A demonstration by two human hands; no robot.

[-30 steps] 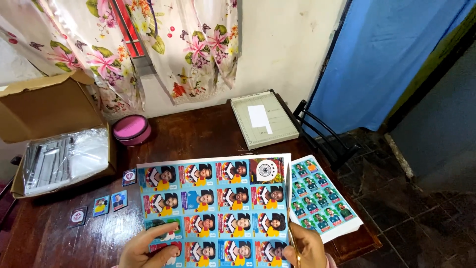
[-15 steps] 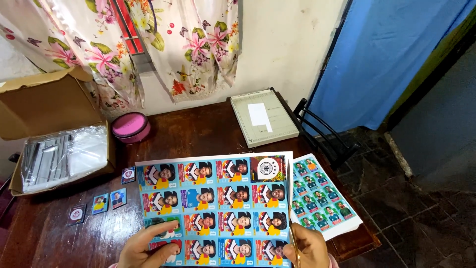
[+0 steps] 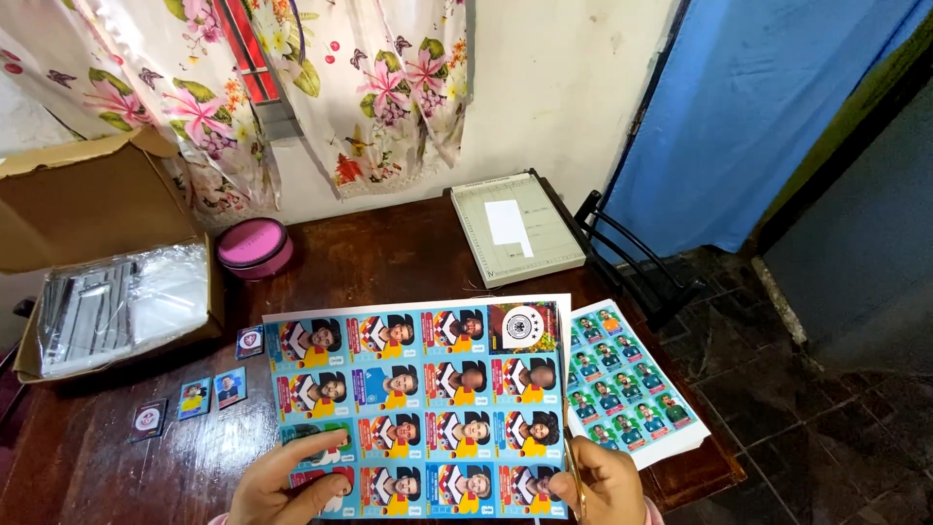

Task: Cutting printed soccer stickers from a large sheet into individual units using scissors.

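Observation:
A large printed sheet (image 3: 428, 389) of blue picture cards in rows is held flat over the dark wooden table (image 3: 379, 258). My left hand (image 3: 287, 481) grips its lower left corner, thumb lying on top of the cards. My right hand (image 3: 603, 481) holds the lower right edge, and a thin gold-coloured blade, perhaps scissors (image 3: 575, 476), runs along its fingers. Both hands are partly cut off by the bottom of the view.
A stack of green card sheets (image 3: 632, 389) lies at the table's right edge. A paper trimmer (image 3: 520, 228) sits at the back, a pink round tin (image 3: 255, 245) left of it. An open cardboard box (image 3: 97, 272) with plastic sleeves stands at left. Several cut cards (image 3: 209, 394) lie loose.
The sheet has shifted slightly lower and nearer in view; both hands keep the same hold on its bottom corners.

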